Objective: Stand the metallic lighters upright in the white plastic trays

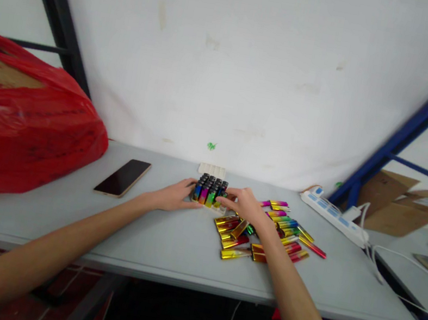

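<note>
Your left hand has its thumb and fingers parted around the left front corner of a white tray; whether that grip presses or merely rests there, you cannot tell from this view. Your right hand is at the right side of the lighters standing in the tray, its thumb and fingers slightly apart; whether that grip has hold of one is too small to make out. The lighters stand upright, close together, dark tops up, between your two hands.

A bump from your right fingers could tip the outer lighters, since they stand tall on a small base. If your left grip slackens, a sideways push might slide the tray. Your right forearm passes over the loose shiny pieces, so a low sweep could scatter them.

Count two hands and one tray between them, with a second tray behind it near the wall. The lighters are packed too tightly for a sure count, and the overlapping pieces number more than a dozen. Farther out on the table are one phone, one red bag and one power strip.
</note>
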{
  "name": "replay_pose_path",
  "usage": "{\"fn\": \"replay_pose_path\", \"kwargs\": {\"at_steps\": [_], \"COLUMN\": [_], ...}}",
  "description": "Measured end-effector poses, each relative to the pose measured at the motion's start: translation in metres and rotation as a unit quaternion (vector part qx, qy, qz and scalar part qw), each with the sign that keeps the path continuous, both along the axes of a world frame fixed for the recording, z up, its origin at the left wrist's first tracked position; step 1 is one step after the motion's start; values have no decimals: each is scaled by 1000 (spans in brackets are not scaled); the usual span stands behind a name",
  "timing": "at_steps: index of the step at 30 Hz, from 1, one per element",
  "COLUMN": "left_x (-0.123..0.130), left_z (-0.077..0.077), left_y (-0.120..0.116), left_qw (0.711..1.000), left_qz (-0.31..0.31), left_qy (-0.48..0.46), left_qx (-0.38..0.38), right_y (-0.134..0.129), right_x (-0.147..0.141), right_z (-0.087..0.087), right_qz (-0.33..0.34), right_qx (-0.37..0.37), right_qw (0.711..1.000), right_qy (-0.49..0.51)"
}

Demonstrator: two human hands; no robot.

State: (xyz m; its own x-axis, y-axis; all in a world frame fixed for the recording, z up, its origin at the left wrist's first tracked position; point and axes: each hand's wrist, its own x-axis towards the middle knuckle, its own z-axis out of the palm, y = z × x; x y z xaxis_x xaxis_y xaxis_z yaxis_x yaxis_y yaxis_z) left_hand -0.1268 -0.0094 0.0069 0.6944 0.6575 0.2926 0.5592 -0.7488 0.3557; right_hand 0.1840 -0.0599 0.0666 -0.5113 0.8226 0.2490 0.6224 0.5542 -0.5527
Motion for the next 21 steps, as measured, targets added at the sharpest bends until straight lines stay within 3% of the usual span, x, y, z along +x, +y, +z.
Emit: {"fn": "replay_pose_path", "kwargs": {"at_steps": [11,16,21], "left_x": [0,0,-2], "left_z": [-1,-1,-2], "left_y": [0,0,2], "left_qw": [1000,1000,1000], "left_qz": [-1,2,6], "left_qy": [-9,-8,-10], "left_qx": [11,7,-4], "right_y": [1,-4,0], "right_x": [2,10,38], "right_z": [-2,8,19], "right_qz": [-22,-35,-127], "right_qx": [27,62,67], "right_qw": [999,997,988], "right_qy": [1,-20,-49]}}
